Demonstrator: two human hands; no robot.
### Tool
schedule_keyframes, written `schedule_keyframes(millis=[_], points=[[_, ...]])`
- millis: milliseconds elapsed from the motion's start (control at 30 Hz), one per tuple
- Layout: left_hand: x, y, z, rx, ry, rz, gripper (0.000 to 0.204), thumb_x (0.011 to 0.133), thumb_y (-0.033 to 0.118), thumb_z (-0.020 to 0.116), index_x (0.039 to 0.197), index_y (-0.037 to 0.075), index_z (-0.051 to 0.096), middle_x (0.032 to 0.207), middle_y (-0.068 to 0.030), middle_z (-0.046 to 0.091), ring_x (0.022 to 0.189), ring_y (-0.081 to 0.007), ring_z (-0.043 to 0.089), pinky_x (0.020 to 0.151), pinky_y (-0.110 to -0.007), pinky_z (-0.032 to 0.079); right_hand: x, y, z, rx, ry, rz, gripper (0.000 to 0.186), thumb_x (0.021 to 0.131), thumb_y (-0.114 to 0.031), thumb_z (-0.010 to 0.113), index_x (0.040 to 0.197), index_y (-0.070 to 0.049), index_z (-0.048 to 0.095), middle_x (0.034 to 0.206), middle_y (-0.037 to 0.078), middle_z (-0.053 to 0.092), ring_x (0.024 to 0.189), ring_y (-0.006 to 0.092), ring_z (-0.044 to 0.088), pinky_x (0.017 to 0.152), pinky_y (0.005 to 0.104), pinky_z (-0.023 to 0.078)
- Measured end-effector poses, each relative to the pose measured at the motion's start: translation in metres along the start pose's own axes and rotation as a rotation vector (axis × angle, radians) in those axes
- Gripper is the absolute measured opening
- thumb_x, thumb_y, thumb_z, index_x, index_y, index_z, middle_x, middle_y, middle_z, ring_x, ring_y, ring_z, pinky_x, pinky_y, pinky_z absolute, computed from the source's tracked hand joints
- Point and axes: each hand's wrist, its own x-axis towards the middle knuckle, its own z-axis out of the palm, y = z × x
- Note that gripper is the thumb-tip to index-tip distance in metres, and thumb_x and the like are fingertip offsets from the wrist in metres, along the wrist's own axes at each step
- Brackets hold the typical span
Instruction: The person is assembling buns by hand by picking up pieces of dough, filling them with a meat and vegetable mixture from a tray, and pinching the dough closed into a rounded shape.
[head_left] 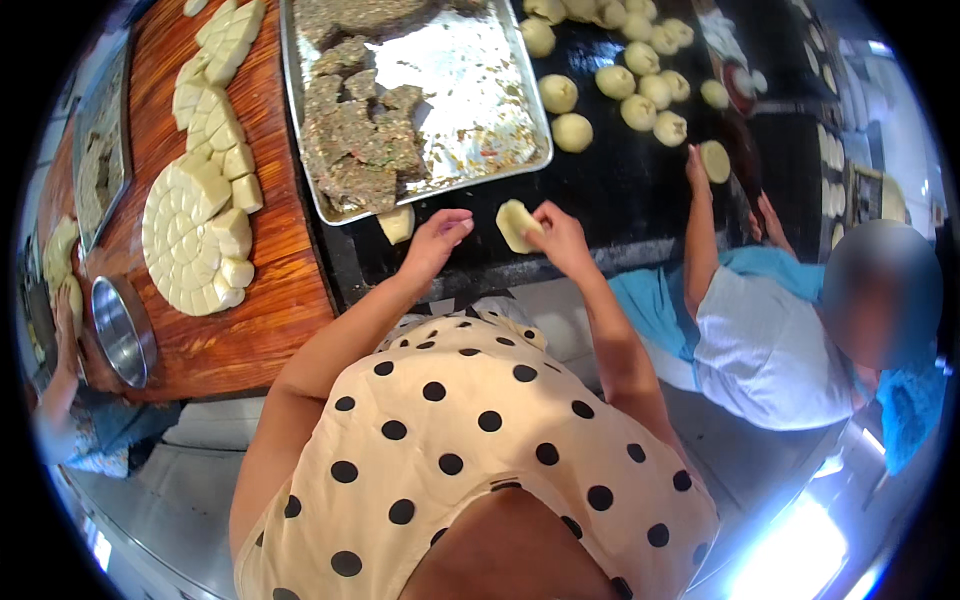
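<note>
My right hand [554, 236] grips a flattened, pale dough round [515, 224] over the black work surface. To its left, my left hand [438, 240] is raised with thumb and fingers drawn together; whether anything is between them I cannot make out. A cut dough piece [396, 229] lies just left of that hand, at the front edge of a metal tray [544, 150]. The tray holds a brownish, flecked filling mixture [350, 150] on its left part, with scattered bits on the bare metal.
Several dough balls [641, 110] sit at the back right. On the wooden table [285, 350] are cut dough [190, 235], a steel bowl [122, 330] and another tray [100, 150]. A co-worker [760, 340] at right handles a dough disc [714, 161]; another person's arm [62, 375] is at far left.
</note>
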Motion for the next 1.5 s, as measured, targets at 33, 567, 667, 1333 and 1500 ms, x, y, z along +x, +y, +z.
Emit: schedule_keyframes(millis=[33,567,667,1333,1500], points=[[-0.004,0.012,0.007,-0.105,0.019,-0.067,0.044,0.096,0.041,0.059,0.125,0.007,0.058,0.127,-0.0064,0.059,0.12,-0.0183,0.052,0.1,-0.033,0.041,-0.008,-0.011,-0.003,0.166,-0.064,-0.019,0.021,0.079,-0.014,0.074,0.089,-0.003,0.059,0.084,0.007,0.064,0.076,0.0134,0.061,0.069,0.0296,0.049],[-0.064,0.057,-0.052,-0.794,-0.128,-0.065,0.041,0.096,0.025,0.062,0.127,0.001,0.053,0.122,-0.0123,0.063,0.113,-0.025,0.063,0.099,-0.043,0.051,0.213,-0.132,0.051,-0.38,-0.031,-0.805,0.072,0.076,-0.003,0.071,0.14,-0.012,0.04,0.142,0.015,0.045,0.129,0.0342,0.046,0.106,0.0398,0.041],[-0.077,0.043,-0.059,-0.829,-0.071,-0.042,0.041,0.095,0.023,0.064,0.126,0.001,0.053,0.121,-0.012,0.063,0.113,-0.0235,0.063,0.099,-0.042,0.051,0.232,-0.153,0.063,-0.5,-0.241,-0.812,0.07,0.074,-0.002,0.072,0.137,-0.012,0.042,0.133,0.013,0.05,0.123,0.0333,0.05,0.1,0.0406,0.045],[-0.001,0.104,-0.038,-1.129,-0.092,0.111,0.046,0.1,0.031,0.053,0.134,0.001,0.046,0.132,-0.016,0.056,0.123,-0.0286,0.055,0.107,-0.046,0.044,0.077,-0.153,0.005,0.39,-0.171,-0.454,0.077,0.079,-0.024,0.081,0.143,-0.002,0.045,0.153,0.016,0.036,0.135,0.0257,0.043,0.111,0.0386,0.034],[0.007,0.123,-0.017,-1.02,-0.062,0.09,0.033,0.094,0.021,0.065,0.121,0.005,0.056,0.116,-0.0106,0.063,0.108,-0.0233,0.063,0.094,-0.04,0.054,0.062,-0.133,0.014,0.152,-0.003,-0.529,0.081,0.082,-0.031,0.078,0.148,-0.005,0.038,0.16,0.02,0.018,0.147,0.0287,0.021,0.114,0.0381,0.028]])
